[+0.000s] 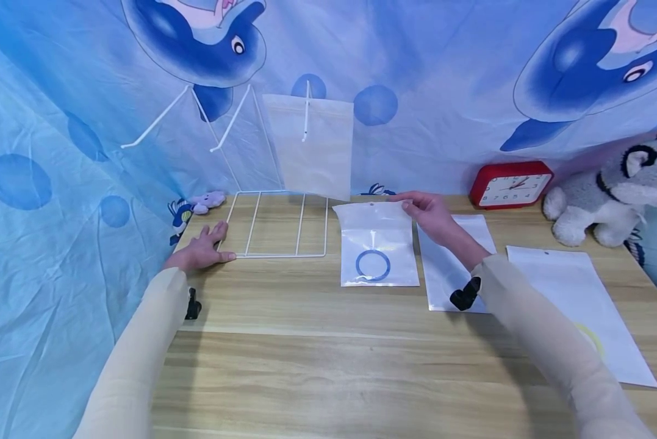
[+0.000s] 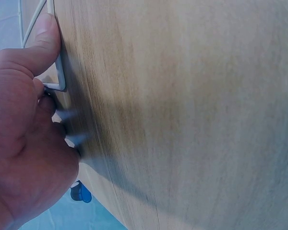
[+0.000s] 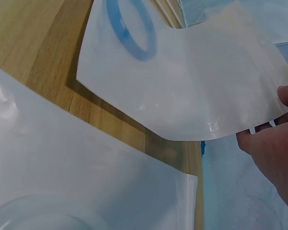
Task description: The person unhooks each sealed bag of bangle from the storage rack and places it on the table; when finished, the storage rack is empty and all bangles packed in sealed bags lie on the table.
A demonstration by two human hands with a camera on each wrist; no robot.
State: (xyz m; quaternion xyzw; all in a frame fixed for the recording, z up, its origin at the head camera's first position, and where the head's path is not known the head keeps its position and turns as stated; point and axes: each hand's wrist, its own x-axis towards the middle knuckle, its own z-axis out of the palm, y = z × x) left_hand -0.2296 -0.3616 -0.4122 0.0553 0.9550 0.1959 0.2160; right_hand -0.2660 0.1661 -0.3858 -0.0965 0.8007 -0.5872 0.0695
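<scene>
A clear plastic bag (image 1: 377, 244) with a blue ring (image 1: 373, 266) inside lies on the wooden table (image 1: 306, 366). My right hand (image 1: 424, 210) pinches its top right corner and lifts that edge, as the right wrist view shows with the bag (image 3: 192, 91) curling up and the ring (image 3: 129, 28) near its far end. My left hand (image 1: 204, 247) rests flat on the front left corner of a white wire rack (image 1: 279, 225); in the left wrist view the thumb (image 2: 41, 45) presses on the rack's corner wire (image 2: 61, 79).
A second white bag (image 1: 449, 268) lies under my right forearm and a third (image 1: 581, 305) farther right. One more bag (image 1: 312, 143) hangs on the rack's upright hooks. A red clock (image 1: 510, 184) and a plush husky (image 1: 613, 189) stand at the back right. Blue cloth surrounds the table.
</scene>
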